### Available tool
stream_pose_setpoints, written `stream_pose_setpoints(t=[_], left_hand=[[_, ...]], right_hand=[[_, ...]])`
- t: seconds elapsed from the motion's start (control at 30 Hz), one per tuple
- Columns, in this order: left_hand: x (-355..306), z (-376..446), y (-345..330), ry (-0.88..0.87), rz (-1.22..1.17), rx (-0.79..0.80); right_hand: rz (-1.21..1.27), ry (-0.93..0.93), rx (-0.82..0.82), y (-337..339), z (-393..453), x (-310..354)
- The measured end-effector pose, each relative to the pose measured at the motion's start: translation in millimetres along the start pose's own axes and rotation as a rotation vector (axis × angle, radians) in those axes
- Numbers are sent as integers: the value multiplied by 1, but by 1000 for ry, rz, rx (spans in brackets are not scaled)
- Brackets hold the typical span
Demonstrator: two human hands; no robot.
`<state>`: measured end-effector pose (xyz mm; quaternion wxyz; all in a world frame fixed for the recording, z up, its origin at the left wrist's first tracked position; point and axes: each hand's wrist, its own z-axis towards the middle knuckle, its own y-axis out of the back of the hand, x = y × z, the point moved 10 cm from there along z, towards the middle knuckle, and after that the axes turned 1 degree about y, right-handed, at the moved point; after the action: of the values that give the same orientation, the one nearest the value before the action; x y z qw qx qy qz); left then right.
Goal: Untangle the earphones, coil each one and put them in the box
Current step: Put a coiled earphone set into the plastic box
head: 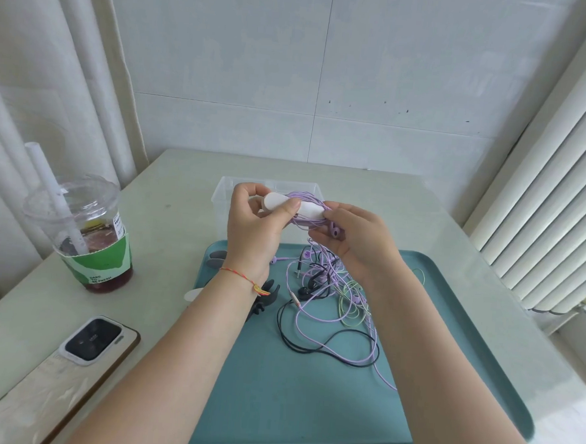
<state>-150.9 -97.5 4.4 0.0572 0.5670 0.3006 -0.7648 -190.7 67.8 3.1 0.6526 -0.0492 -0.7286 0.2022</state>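
We hold the flat white oval cable winder point(294, 206) in the left hand point(255, 226), thumb pressed on its near face and fingers curled behind it. Its long axis runs left to right, level, between both hands. The right hand point(352, 241) pinches the coil of thin lilac earphone cord point(308, 198) at the winder's right end, with a lilac earbud point(334, 230) resting against the fingers. The clear plastic box point(225, 192) stands directly behind the winder, on the pale table beyond the teal tray point(449, 334). We judge the left hand nearer the box. The remaining tangle of lilac, black and pale green cords point(331, 303) lies on the tray below the right hand, trailing up to it.
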Motion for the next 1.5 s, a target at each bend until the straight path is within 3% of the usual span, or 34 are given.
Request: stream_pose_setpoints(t=[0.17, 0.3, 0.53, 0.87, 1.2, 1.3, 1.5], left_hand=[[6, -1, -4, 123, -167, 3], [14, 1, -12, 236, -229, 107], [8, -7, -26, 254, 67, 424], [-1, -8, -22, 116, 289, 319], [-11, -9, -26, -92, 425, 257], [-8, -10, -27, -72, 451, 277], [-20, -10, -23, -202, 531, 220]], right_hand=[[188, -9, 30, -6, 0, -3], [229, -3, 11, -3, 2, -3], [-6, 91, 76, -4, 2, 10], [-207, 195, 86, -13, 0, 10], [-417, 330, -99, -7, -2, 16], [-470, 322, -130, -4, -1, 14], [-430, 268, -98, -8, -2, 9]])
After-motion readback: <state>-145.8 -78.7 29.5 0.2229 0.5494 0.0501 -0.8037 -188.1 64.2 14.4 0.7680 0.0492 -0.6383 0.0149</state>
